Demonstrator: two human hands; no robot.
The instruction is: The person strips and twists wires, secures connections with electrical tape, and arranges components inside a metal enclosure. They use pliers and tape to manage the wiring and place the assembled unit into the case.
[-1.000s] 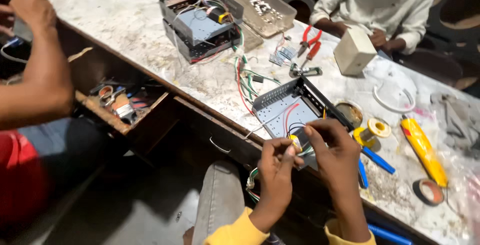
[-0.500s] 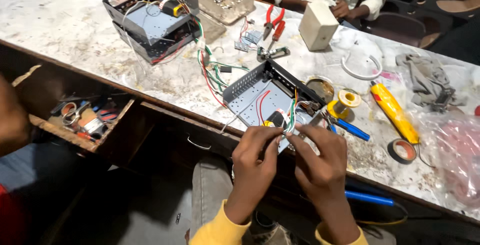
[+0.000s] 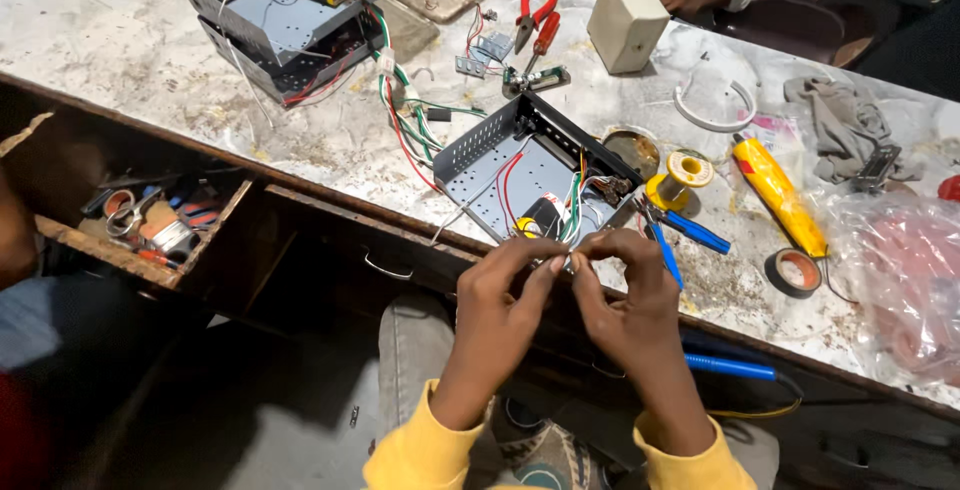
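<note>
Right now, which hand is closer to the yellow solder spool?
Right. The right hand is just below-left of the yellow solder spool; the left hand is farther left.

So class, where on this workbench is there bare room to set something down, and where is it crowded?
Bare marble lies at the table's far left, beside the stacked metal cases, and between those cases and the open metal chassis. It is crowded right of the chassis: solder spool, yellow tool, tape roll, plastic bag.

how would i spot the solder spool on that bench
Start at the open grey metal box on the marble table, just beyond the person's two hands. Right of its far corner stands the solder spool. It is the only small yellow reel, unlike the long yellow tool beside it.
</note>
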